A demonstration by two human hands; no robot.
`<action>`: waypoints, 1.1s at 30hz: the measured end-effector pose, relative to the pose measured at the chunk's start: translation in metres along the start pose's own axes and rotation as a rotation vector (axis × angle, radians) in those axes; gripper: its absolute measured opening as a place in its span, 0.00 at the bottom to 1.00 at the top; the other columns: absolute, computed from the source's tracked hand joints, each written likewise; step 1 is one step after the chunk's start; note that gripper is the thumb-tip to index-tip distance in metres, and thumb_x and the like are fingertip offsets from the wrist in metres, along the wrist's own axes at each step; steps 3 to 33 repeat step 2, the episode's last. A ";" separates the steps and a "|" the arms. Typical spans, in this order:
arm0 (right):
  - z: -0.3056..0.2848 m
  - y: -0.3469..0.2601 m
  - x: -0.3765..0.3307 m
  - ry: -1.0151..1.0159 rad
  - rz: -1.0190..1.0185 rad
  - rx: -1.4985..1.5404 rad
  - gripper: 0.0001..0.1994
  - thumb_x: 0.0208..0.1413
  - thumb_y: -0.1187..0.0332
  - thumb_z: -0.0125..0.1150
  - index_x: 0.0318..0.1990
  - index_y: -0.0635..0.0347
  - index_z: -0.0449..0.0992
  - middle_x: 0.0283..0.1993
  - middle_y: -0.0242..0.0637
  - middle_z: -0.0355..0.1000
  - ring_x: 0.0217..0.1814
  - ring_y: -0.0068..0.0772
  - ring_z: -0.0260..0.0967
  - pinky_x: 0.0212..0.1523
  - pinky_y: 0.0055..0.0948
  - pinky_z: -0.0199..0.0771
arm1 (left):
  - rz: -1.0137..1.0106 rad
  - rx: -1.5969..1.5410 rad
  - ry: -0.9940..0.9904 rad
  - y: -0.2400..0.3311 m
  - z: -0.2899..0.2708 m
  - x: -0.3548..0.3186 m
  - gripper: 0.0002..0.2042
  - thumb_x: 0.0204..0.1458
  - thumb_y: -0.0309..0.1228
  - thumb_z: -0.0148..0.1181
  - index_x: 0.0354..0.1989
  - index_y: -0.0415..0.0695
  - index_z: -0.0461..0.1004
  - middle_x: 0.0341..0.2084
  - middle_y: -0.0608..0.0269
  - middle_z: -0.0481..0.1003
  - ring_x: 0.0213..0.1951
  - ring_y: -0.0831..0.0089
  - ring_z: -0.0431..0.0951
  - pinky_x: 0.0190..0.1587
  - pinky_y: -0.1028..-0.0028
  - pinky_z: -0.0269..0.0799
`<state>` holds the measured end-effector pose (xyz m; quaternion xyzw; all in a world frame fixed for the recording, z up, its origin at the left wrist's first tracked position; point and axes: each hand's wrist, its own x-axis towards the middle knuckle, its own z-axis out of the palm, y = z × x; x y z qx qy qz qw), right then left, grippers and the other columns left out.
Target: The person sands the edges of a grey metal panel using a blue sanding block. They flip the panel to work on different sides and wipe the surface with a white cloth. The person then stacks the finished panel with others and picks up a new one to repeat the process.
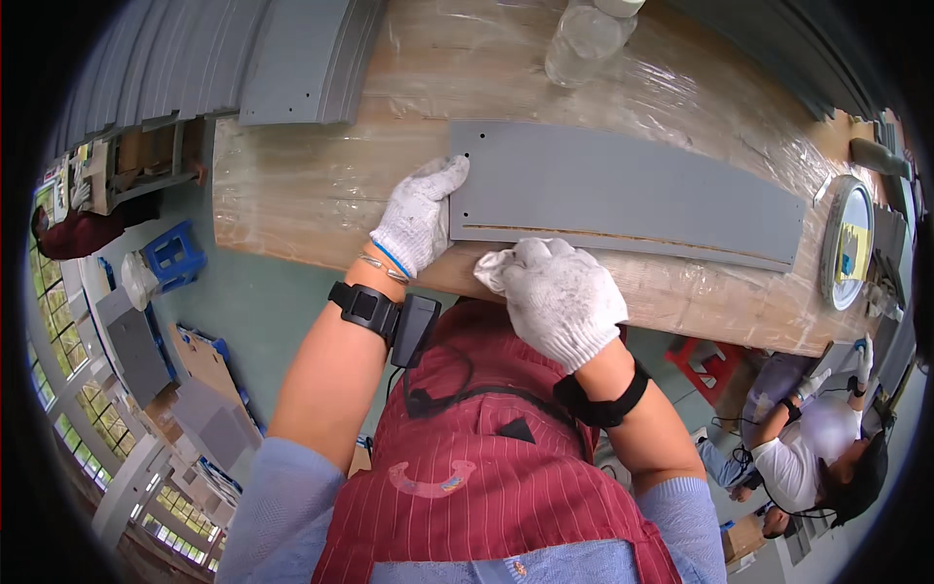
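Note:
A long grey panel (623,190) lies on the plastic-wrapped table in front of me. Small dark holes mark its left end, and a narrow brown groove runs along its near edge. My left hand (425,209), in a white knit glove, grips the panel's left end, its thumb by the holes and the other fingers partly hidden. Against the near edge, left of the middle, rests my right hand (564,297), in a smudged white glove. Its fingers are curled closed, and whatever they may hold is hidden.
Grey panels (297,63) are stacked at the far left. A clear bottle (587,44) stands at the table's back, and a round tub (848,243) sits at the right end. A co-worker (808,443) is at the right. A blue stool (175,256) stands on the floor at left.

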<state>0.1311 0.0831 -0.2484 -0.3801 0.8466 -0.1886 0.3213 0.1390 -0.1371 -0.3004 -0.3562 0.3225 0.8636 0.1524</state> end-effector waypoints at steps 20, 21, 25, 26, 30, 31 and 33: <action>0.003 0.014 -0.005 -0.168 0.038 0.015 0.13 0.49 0.70 0.61 0.43 0.51 0.81 0.52 0.42 0.75 0.51 0.47 0.74 0.48 0.42 0.78 | -0.002 0.027 -0.038 0.002 0.006 -0.003 0.21 0.64 0.35 0.54 0.61 0.38 0.65 0.56 0.53 0.72 0.59 0.61 0.73 0.63 0.56 0.68; 0.003 0.014 -0.005 -0.168 0.038 0.015 0.13 0.49 0.70 0.61 0.43 0.51 0.81 0.52 0.42 0.75 0.51 0.47 0.74 0.48 0.42 0.78 | -0.002 0.027 -0.038 0.002 0.006 -0.003 0.21 0.64 0.35 0.54 0.61 0.38 0.65 0.56 0.53 0.72 0.59 0.61 0.73 0.63 0.56 0.68; 0.003 0.014 -0.005 -0.168 0.038 0.015 0.13 0.49 0.70 0.61 0.43 0.51 0.81 0.52 0.42 0.75 0.51 0.47 0.74 0.48 0.42 0.78 | -0.002 0.027 -0.038 0.002 0.006 -0.003 0.21 0.64 0.35 0.54 0.61 0.38 0.65 0.56 0.53 0.72 0.59 0.61 0.73 0.63 0.56 0.68; 0.003 0.014 -0.005 -0.168 0.038 0.015 0.13 0.49 0.70 0.61 0.43 0.51 0.81 0.52 0.42 0.75 0.51 0.47 0.74 0.48 0.42 0.78 | -0.002 0.027 -0.038 0.002 0.006 -0.003 0.21 0.64 0.35 0.54 0.61 0.38 0.65 0.56 0.53 0.72 0.59 0.61 0.73 0.63 0.56 0.68; 0.003 0.014 -0.005 -0.168 0.038 0.015 0.13 0.49 0.70 0.61 0.43 0.51 0.81 0.52 0.42 0.75 0.51 0.47 0.74 0.48 0.42 0.78 | -0.002 0.027 -0.038 0.002 0.006 -0.003 0.21 0.64 0.35 0.54 0.61 0.38 0.65 0.56 0.53 0.72 0.59 0.61 0.73 0.63 0.56 0.68; 0.003 0.014 -0.005 -0.168 0.038 0.015 0.13 0.49 0.70 0.61 0.43 0.51 0.81 0.52 0.42 0.75 0.51 0.47 0.74 0.48 0.42 0.78 | -0.002 0.027 -0.038 0.002 0.006 -0.003 0.21 0.64 0.35 0.54 0.61 0.38 0.65 0.56 0.53 0.72 0.59 0.61 0.73 0.63 0.56 0.68; 0.003 0.014 -0.005 -0.168 0.038 0.015 0.13 0.49 0.70 0.61 0.43 0.51 0.81 0.52 0.42 0.75 0.51 0.47 0.74 0.48 0.42 0.78 | -0.002 0.027 -0.038 0.002 0.006 -0.003 0.21 0.64 0.35 0.54 0.61 0.38 0.65 0.56 0.53 0.72 0.59 0.61 0.73 0.63 0.56 0.68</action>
